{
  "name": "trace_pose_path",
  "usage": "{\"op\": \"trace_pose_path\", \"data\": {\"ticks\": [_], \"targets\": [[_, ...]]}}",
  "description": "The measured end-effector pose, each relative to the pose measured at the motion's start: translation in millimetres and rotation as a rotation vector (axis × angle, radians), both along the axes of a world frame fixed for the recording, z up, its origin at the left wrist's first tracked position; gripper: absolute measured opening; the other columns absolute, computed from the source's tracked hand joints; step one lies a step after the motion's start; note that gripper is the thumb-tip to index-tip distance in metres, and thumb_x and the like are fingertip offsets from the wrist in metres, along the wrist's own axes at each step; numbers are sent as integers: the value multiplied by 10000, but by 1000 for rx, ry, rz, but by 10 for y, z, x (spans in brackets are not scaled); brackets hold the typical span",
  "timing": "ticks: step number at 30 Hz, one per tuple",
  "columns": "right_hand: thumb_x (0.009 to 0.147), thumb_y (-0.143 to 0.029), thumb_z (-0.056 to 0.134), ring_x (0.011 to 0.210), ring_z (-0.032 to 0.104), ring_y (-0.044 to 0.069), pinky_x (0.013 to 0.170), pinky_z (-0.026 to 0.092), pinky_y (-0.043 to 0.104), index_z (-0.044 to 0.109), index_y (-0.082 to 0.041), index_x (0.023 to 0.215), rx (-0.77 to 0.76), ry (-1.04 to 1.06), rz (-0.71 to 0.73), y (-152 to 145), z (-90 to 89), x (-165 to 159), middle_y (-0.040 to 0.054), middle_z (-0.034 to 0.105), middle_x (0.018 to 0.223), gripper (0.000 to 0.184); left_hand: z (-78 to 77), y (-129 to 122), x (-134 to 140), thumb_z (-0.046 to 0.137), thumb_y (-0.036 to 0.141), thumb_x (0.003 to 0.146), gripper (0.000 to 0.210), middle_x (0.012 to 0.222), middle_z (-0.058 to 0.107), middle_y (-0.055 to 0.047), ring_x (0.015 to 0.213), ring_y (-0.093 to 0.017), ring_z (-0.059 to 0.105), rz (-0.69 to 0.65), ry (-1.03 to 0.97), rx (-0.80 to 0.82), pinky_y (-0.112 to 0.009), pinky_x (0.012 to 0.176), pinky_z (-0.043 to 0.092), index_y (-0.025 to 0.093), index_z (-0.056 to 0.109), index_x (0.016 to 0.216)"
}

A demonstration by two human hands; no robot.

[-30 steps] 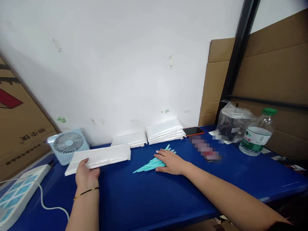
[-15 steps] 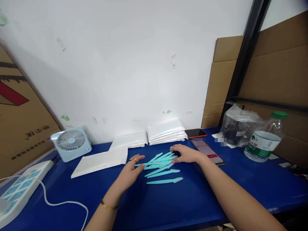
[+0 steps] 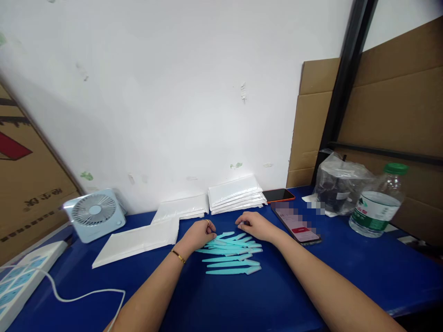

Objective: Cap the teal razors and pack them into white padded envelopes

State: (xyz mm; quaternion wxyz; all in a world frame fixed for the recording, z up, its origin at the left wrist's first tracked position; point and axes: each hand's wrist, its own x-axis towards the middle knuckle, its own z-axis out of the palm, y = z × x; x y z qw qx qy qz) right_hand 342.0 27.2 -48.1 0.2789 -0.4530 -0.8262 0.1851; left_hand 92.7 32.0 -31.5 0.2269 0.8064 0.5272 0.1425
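Several turquoise eyebrow razors (image 3: 228, 250) lie in a loose fanned pile on the blue table (image 3: 221, 304), handles to the left and blade ends to the right. At the pile's upper left is my left hand (image 3: 199, 235), its fingers curled in toward the thumb; whatever they may pinch is hidden. My right hand (image 3: 258, 226) hovers just beyond the upper right end of the pile. Its fingers are bent but stand apart from the thumb, and nothing shows between them.
White packets (image 3: 237, 196) are stacked along the wall, with another white packet (image 3: 138, 242) at left. A small fan (image 3: 95, 214) and a power strip (image 3: 31, 276) stand further left. To the right are two phones (image 3: 297, 226), a bagged cup (image 3: 341, 184) and a water bottle (image 3: 375, 207).
Both hands have drawn back from over the pile toward its far side, and their fingers have curled in. The razors are now more nearly parallel. The view has shifted slightly.
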Motion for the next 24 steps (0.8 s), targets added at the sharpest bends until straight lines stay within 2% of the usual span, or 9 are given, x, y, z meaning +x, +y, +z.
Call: {"op": "trace_pose_path", "data": {"ticks": [3,8,12,18,24], "targets": [[765,-302,588,738,562,158,665,428,259,697,-226,862,31,3,-51,78,-105,-107,38,603,833,165,-52,168,84,556,292,670,171,622,596,-9,572,-129,529,-53,1,-43,-215,520,369,154,646,714],[722,-304,652,709,549,138,622,411,231,700,-223,797,42,22,-66,166,-157,-168,24,584,806,121,-156,236,159,511,374,740,258,650,584,5,574,-111,482,-71,-58,39,-215,521,334,163,644,805],[716,-300,656,673,542,134,593,410,225,701,-212,787,16,33,-59,210,-167,-117,24,591,781,122,-195,262,128,578,429,698,285,660,585,12,561,-104,474,-106,-120,30,-209,510,335,177,657,806],[732,-245,617,668,548,135,593,416,227,677,-194,773,-19,22,-33,260,-168,-29,24,603,776,88,-236,329,106,599,420,678,261,622,598,5,567,-121,512,-58,-93,-1,-217,513,348,180,660,761],[735,-268,611,669,545,140,603,409,238,677,-184,761,18,-49,-149,335,-182,142,31,600,770,110,-208,315,58,597,440,680,284,669,604,-8,604,-138,521,-20,-108,41,-229,540,368,185,656,790]]}}
